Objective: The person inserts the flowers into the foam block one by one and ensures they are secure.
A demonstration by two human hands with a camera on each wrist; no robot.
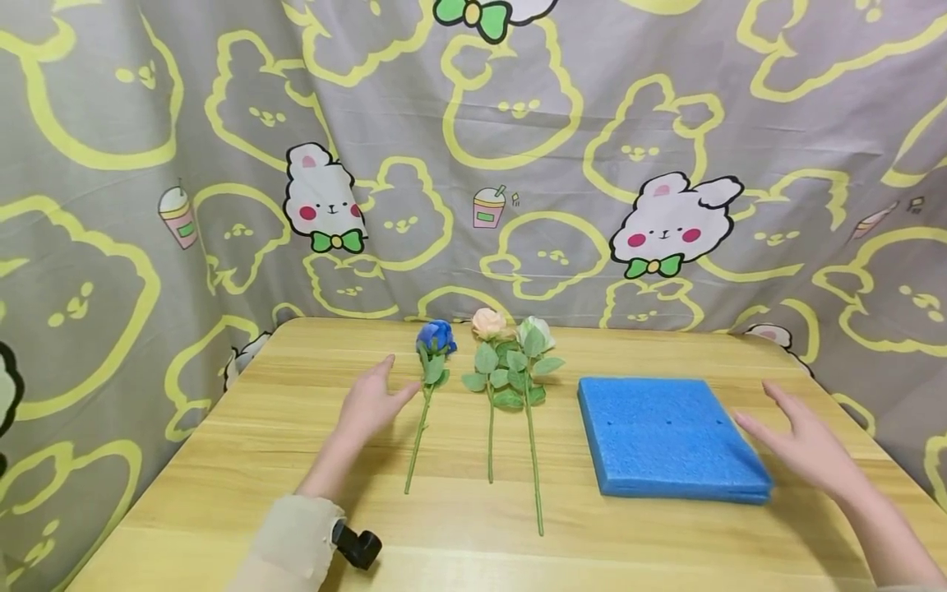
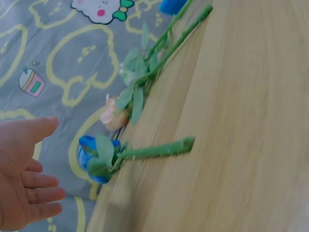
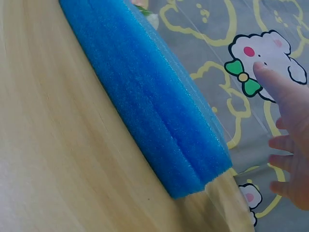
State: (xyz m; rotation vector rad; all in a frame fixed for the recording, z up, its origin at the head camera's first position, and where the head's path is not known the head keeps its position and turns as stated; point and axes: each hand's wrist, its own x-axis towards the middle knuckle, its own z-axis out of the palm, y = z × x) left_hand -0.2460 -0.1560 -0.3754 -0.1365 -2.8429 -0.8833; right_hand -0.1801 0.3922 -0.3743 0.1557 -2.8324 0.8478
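Note:
Left of a blue artificial rose (image 1: pixel 436 338), my left hand (image 1: pixel 372 400) hovers with fingers spread, holding nothing. In the left wrist view that hand (image 2: pixel 29 174) is beside the blue rose (image 2: pixel 96 157), apart from it. A pink rose (image 1: pixel 489 324) and a white rose (image 1: pixel 536 333) lie side by side mid-table, their leaves overlapping and stems toward me. To their right lies a blue foam block (image 1: pixel 669 440) with small holes in its top. My right hand (image 1: pixel 802 440) hangs just past the block's right edge, fingers extended around nothing; the right wrist view shows the foam block's side (image 3: pixel 149 106).
Everything lies on a wooden table (image 1: pixel 473 526). Behind it and at both sides hangs a grey curtain (image 1: pixel 414 107) with yellow bear outlines and white rabbits. A black strap piece (image 1: pixel 358 546) sits on the left wrist.

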